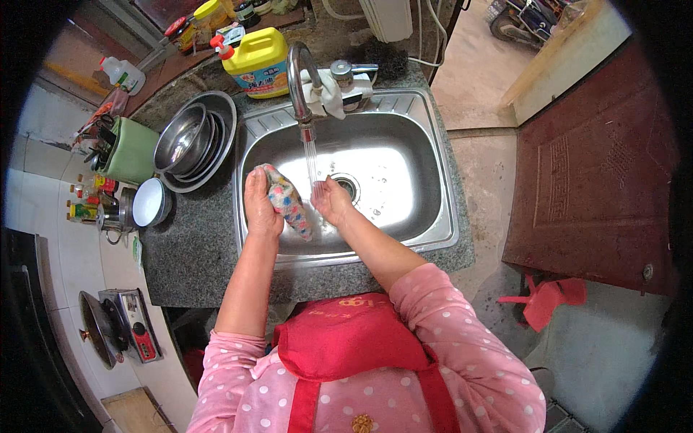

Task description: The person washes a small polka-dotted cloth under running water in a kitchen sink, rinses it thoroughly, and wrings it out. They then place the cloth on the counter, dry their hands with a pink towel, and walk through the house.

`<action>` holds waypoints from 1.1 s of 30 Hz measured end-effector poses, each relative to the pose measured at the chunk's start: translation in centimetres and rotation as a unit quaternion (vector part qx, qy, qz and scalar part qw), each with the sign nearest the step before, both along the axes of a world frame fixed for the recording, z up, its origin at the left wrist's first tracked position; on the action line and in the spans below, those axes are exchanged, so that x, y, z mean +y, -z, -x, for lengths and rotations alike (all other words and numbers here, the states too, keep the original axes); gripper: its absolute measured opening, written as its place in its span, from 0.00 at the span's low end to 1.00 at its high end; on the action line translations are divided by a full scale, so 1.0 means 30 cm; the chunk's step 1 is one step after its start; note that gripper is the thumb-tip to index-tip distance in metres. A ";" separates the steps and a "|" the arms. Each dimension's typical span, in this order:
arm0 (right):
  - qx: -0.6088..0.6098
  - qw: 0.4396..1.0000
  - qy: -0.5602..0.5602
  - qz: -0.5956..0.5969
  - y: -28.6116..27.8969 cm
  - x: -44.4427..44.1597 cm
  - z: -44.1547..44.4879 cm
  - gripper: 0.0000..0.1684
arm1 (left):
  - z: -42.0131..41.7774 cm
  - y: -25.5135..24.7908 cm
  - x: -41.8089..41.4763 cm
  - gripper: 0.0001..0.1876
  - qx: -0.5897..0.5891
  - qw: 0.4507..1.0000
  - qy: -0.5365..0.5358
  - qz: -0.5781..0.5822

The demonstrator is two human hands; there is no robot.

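My left hand (262,203) holds a crumpled cloth (287,203) with coloured dots over the left side of the stainless steel sink (427,216). Water runs from the curved metal faucet (295,70) onto my right hand (331,201), whose fingers are partly spread and hold nothing. The drain (346,187) lies just beyond my right hand, partly hidden by it. A white cloth (327,97) is wrapped about the faucet's outer end.
Nested metal bowls (184,140) and a white bowl (150,201) stand left of the sink. Behind it is a yellow detergent jug (257,65). A green knife holder (130,151) is at the far left. To the right are a doorway and a dark red door (590,168).
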State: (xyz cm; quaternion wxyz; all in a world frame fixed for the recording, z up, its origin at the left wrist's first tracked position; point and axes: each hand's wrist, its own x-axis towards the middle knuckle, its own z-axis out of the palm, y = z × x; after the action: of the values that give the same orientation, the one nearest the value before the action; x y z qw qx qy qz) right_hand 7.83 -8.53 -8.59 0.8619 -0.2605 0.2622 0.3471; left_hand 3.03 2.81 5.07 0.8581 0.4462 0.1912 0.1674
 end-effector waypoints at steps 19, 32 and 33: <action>-0.472 0.458 -0.434 0.615 -0.404 -0.808 -0.325 0.22 | 0.096 0.059 -0.044 0.11 0.059 0.997 -0.051 0.029; -0.438 0.716 -0.259 0.478 -0.212 -0.752 -0.215 0.20 | 0.086 0.006 -0.105 0.10 0.053 0.995 -0.075 0.041; -0.413 0.753 -0.253 0.446 -0.154 -0.685 -0.193 0.20 | 0.088 0.003 -0.111 0.10 0.057 0.995 -0.072 0.044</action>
State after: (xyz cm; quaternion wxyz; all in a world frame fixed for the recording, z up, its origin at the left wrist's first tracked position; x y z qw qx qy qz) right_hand 13.61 -29.07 -3.97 0.5530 -0.7903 -0.0695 0.2546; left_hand 0.40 -0.51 4.98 0.8500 0.4024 0.2788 0.1945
